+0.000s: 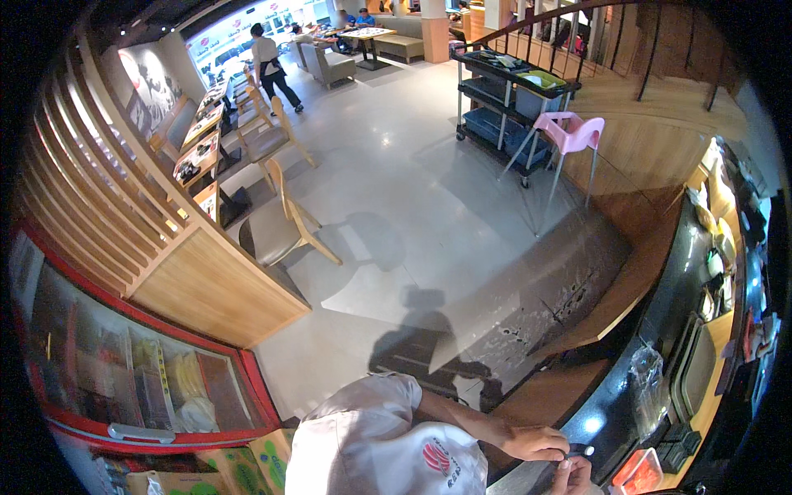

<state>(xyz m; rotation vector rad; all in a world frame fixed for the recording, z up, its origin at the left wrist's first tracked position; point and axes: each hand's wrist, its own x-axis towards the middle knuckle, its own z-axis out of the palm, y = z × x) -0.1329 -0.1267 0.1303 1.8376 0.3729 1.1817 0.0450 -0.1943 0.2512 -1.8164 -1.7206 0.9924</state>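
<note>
At the lower right, over the dark counter (pixel 591 422), my two hands are close together. My left hand (pixel 538 443) reaches in from the white sleeve, its fingers curled down and closed. Just beyond its fingertips shows a small dark thing with a white round end (pixel 587 450), too small to name. My right hand (pixel 572 476) is just below, thumb and fingers bent together in a pinch; what lies between them is hidden. Beside it on the counter stands a clear container with orange-red contents (pixel 638 473). A crumpled clear plastic bag (pixel 648 388) lies farther along.
Brown trays (pixel 700 371) lean along the counter's right side. A red-framed glass-door cooler (pixel 157 371) stands at the left, by a slatted wooden partition (pixel 219 289). Chairs (pixel 272 227) line the tables. A black cart (pixel 503 107) and pink high chair (pixel 571 132) stand beyond. Someone walks far off.
</note>
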